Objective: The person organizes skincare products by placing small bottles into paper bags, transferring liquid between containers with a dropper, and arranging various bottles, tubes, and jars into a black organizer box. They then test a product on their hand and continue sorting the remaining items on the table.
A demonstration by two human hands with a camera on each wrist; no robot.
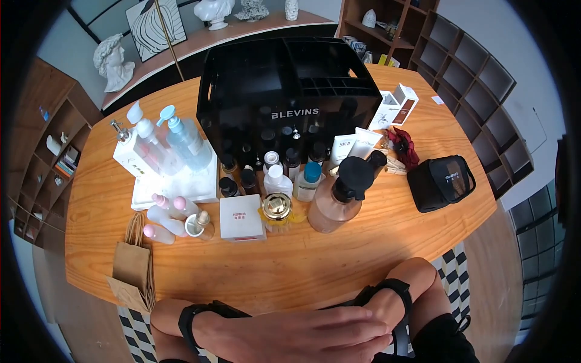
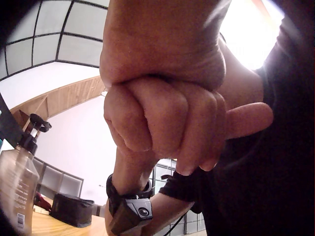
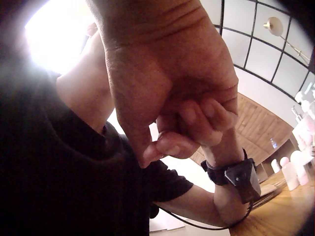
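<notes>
My left hand (image 1: 290, 336) lies across my right one at the table's near edge, its fingers stretched over the back of it. In the head view most of the right hand is hidden beneath. Seen from the right wrist, the right hand (image 3: 172, 93) is at the top, with loosely curled fingers just below its palm. From the left wrist, the hands overlap and bent fingers (image 2: 157, 118) show between them. Neither hand holds an object. Nearest on the table stand a white box (image 1: 242, 218), a gold-capped bottle (image 1: 277, 207) and an amber pump bottle (image 1: 333, 209).
A black BLEVINS case (image 1: 290, 78) stands behind several small bottles. To the left, pump bottles (image 1: 187, 145) stand by a white tray (image 1: 145, 196), pink-capped bottles (image 1: 158, 234) and paper bags (image 1: 133, 266). At right are a black pouch (image 1: 439, 184), red cloth (image 1: 403, 148) and white tubes (image 1: 363, 144).
</notes>
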